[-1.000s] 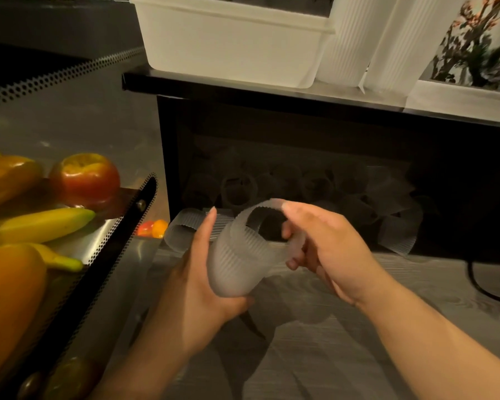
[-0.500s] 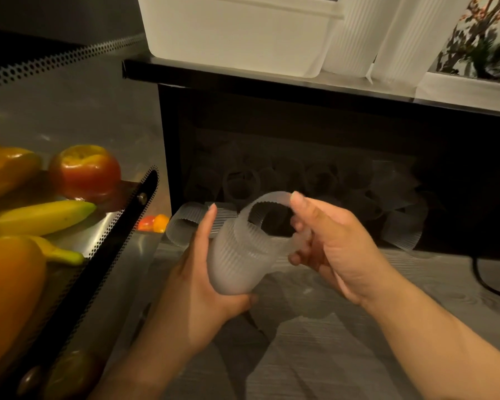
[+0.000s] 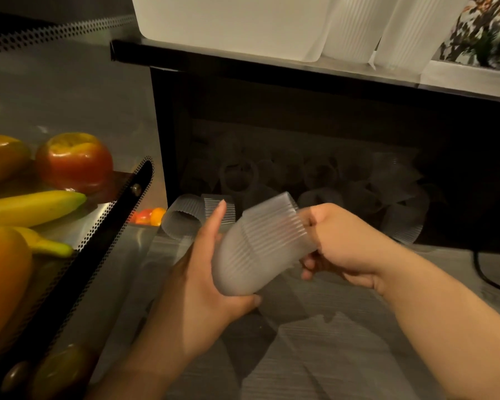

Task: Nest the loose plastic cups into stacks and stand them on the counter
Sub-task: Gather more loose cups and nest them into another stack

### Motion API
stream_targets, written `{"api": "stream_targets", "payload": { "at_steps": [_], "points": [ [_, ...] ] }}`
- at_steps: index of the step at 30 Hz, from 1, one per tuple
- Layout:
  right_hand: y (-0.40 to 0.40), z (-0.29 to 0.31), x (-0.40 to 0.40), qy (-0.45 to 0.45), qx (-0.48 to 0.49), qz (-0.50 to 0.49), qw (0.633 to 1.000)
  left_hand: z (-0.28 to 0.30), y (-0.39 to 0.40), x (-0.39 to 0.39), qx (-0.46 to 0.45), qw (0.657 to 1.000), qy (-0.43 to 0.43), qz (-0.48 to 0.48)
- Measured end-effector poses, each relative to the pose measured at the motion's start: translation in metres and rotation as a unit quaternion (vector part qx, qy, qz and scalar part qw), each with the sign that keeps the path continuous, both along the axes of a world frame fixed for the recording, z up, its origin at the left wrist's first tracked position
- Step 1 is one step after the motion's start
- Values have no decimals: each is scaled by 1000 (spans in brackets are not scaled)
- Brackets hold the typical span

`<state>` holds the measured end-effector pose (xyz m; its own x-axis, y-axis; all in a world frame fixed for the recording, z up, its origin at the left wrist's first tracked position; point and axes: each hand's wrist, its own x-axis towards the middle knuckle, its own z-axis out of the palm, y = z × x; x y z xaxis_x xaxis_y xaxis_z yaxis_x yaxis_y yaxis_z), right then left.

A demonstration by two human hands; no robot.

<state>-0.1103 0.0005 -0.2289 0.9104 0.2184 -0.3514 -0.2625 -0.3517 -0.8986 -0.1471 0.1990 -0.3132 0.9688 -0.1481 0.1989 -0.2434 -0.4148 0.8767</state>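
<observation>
Your left hand [image 3: 205, 272] cradles the cup stack [image 3: 257, 249] from below, tilted mouth-up for nesting; your right hand [image 3: 344, 243] pinches its rim, apparently seating a cup; loose cups [image 3: 185, 217] lie behind on the counter [image 3: 329, 356].

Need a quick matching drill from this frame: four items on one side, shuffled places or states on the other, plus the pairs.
Things:
1. ribbed cup stack
2. loose cup
3. apple
4. white bin

Places or states:
A. up on the black shelf
B. lying on its side on the counter, behind the left hand
C. on the metal tray with the bananas
D. held tilted between the left hand and the right hand

Pairs: 1-D, 2-B, 3-C, 4-A
</observation>
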Motion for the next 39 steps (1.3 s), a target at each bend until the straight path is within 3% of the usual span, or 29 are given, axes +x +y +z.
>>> {"api": "stream_targets", "payload": {
  "at_steps": [4,10,16,21,24,27,29,33,37,39],
  "points": [
    [-7,1,9,4,-66,45,997,-2,-2,-1,13,1000,5,-14],
    [-12,6,14,4,-118,16,993,-6,-1,1,23,999,-18,-23],
    [-6,6,9,0,-64,33,997,-7,-2,4,38,998,-33,-27],
    [-8,8,10,-162,29,-23,986,-7,0,6,15,1000,-24,-9],
    [-10,3,2,-285,-33,-11,958,-7,-1,5,-3,1000,-26,-11],
    [-3,-7,-4,-418,-112,12,902,-5,-2,6,-30,999,-21,-18],
    [0,-16,-6,-460,-138,34,876,-3,-3,7,-43,999,-23,-17],
    [4,-26,-9,-451,-134,73,879,-5,-1,9,-62,998,-22,-4],
    [13,-27,-15,-454,-248,156,842,-4,2,12,-61,998,-32,12],
    [17,-23,-15,-393,-230,190,870,-5,6,12,-52,998,-29,17]
  ]
}}
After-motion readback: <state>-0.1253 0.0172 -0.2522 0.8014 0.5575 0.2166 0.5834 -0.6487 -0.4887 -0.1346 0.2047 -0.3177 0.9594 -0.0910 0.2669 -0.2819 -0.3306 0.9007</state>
